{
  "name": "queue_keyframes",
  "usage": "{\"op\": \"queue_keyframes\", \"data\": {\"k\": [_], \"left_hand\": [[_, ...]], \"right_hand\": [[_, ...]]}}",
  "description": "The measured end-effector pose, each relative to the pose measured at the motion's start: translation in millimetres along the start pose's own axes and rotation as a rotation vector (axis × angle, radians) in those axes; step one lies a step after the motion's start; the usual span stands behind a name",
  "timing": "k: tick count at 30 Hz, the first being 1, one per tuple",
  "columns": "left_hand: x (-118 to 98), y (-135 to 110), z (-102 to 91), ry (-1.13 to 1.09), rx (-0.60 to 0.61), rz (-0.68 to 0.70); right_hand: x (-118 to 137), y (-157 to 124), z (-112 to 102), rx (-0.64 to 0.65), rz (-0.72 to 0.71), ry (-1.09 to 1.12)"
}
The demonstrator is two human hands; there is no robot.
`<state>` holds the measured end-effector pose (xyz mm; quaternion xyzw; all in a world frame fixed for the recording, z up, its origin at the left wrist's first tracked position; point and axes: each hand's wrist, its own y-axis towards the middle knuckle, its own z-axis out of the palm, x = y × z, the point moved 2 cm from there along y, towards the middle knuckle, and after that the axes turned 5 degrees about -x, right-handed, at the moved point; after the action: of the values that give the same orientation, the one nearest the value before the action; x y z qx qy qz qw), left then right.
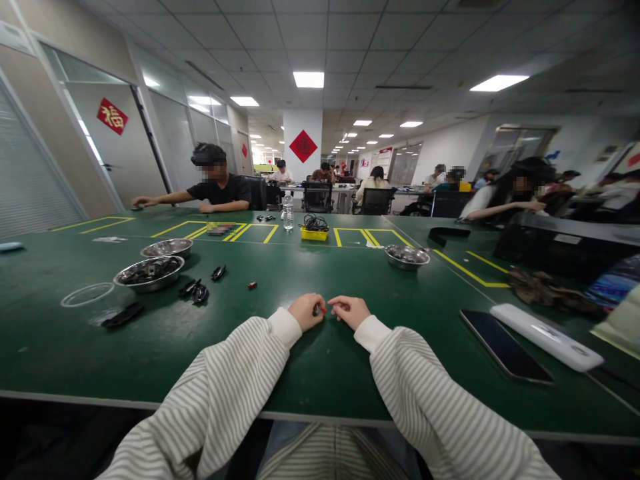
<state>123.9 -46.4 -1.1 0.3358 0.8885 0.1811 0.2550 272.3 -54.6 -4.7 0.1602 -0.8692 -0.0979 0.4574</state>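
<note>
My left hand is closed around a small dark piece with a bit of red at the fingertips; most of it is hidden. Close beside it, with a narrow gap between, my right hand has its fingers bent and drawn together toward the left hand. Anything between its fingertips is too small to make out. Both hands rest low over the green table. A small red and black piece lies a little beyond the left hand. Farther left are several glossy black parts.
Metal bowls of dark parts, a clear ring and a black strip are at left. Another bowl stands at right. Near my right sleeve lie a phone and a white device. Beyond are a bottle and a yellow tray.
</note>
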Motion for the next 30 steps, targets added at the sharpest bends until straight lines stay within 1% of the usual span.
{"op": "queue_keyframes", "data": {"k": [3,5,8,11,14,22,27,30], "left_hand": [[-13,-1,5.7,-0.024,0.048,0.033],[-14,-1,5.4,-0.023,0.058,0.030],[-10,-1,3.6,-0.019,0.059,0.032],[-7,-1,4.0,-0.034,0.061,0.054],[-5,-1,5.8,-0.037,0.068,0.063],[-4,-1,5.9,-0.035,0.080,0.042],[-3,-2,3.3,-0.107,0.089,0.015],[-3,-3,2.1,-0.137,0.096,-0.025]], "right_hand": [[-1,1,-1,-0.046,-0.005,-0.093],[0,1,0,-0.055,-0.030,-0.181],[0,0,1,-0.008,-0.087,-0.268],[-1,-1,3,0.048,-0.145,-0.279],[-1,0,2,0.068,-0.171,-0.289],[3,-1,2,0.100,-0.149,-0.263],[2,-2,2,0.098,-0.139,-0.241],[1,-2,2,0.088,-0.156,-0.253]]}}
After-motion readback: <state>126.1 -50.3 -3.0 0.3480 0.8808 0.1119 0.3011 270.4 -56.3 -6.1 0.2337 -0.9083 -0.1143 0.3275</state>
